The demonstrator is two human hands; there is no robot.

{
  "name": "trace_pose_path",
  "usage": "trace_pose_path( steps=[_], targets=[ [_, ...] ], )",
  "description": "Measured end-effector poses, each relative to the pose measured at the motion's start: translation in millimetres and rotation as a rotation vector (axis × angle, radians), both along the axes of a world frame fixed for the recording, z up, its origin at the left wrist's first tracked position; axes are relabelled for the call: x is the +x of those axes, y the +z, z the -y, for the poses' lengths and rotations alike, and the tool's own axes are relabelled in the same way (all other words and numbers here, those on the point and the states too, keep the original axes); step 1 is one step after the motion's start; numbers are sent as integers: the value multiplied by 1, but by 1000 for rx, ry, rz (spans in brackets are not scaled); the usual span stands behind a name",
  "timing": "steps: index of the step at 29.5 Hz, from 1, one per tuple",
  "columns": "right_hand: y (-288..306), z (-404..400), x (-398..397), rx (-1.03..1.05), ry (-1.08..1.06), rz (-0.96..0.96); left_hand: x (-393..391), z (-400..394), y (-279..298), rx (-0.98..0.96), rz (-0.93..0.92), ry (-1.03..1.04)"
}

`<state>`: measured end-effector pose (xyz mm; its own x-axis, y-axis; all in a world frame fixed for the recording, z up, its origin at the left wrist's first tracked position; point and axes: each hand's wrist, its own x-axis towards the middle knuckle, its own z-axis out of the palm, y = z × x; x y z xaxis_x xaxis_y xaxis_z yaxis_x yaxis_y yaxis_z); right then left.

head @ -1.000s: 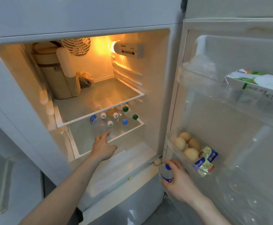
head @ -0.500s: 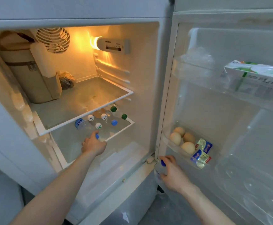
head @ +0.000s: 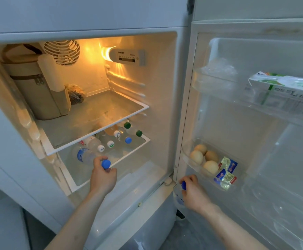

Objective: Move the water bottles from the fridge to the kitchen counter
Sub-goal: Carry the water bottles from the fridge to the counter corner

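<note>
home kitchen, open fridge [head: 85,24], eggs [head: 203,157] in door

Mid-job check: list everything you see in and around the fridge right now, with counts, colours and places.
held bottle: 1, clear, blue cap and label, lying on lower shelf, left hand on its neck
second held bottle: 1, clear, blue cap, below the door hinge, in right hand
shelf bottles: about six, white, green and blue caps, lower shelf
beige bag: 1, upper shelf, left
dark packet: 1, upper shelf, behind the bag
eggs: 4, tan, door bin
foil packs: several, yellow-blue, beside the eggs
carton: 1, white-green, upper door bin
left hand: grips the bottle neck
right hand: holds the bottle
</note>
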<state>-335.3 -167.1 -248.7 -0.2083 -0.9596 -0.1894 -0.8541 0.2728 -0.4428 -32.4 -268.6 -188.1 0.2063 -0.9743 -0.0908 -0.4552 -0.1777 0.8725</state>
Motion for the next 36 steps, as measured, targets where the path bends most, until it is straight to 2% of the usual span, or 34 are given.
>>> trace_pose_path(
  steps=[4, 8, 17, 22, 25, 29, 36],
  targets=[
    [-1, 0, -2, -7, -9, -1, 1, -17, 4, -12, -48, 7],
    [-3, -3, -1, -13, -5, 6, 9, -30, 9, -71, 27, 2],
    [20, -15, 9, -88, -7, 29, 16, -66, 26, -394, 313, -38],
    [59, -29, 26, -253, 79, 43, 8, -83, 43, -515, 276, -81],
    [77, -38, 31, -308, 127, 48, 8, -94, 48, -487, 209, -103],
    [89, -50, 38, -308, 195, 101, 20, -110, 39, -337, 119, -184],
    [99, -56, 54, -282, 327, 165, 33, -165, 10, -103, 87, -247]
  ],
)
